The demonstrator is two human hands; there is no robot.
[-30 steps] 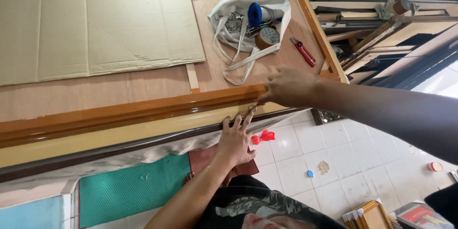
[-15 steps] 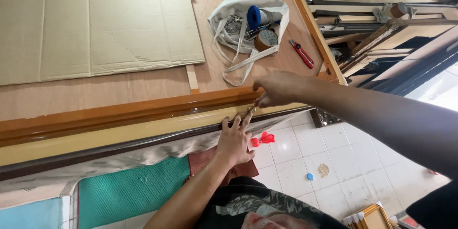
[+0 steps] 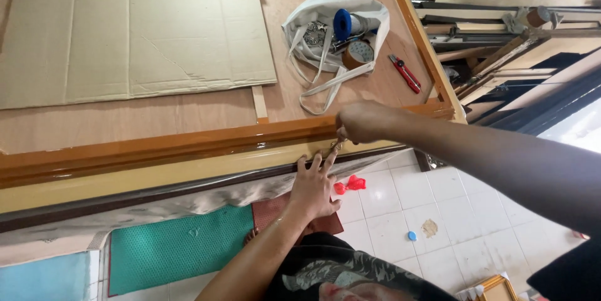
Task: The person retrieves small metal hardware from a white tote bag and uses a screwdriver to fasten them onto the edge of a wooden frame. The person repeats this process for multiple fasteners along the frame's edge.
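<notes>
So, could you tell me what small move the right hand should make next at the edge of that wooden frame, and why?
Probably a small, steady push or turn of the small tool in place. The right hand pinches it with its tip against the yellow edge of the wooden frame, and the left hand lies flat on that edge right beside it, fingers close, so a slip could hit them.
</notes>
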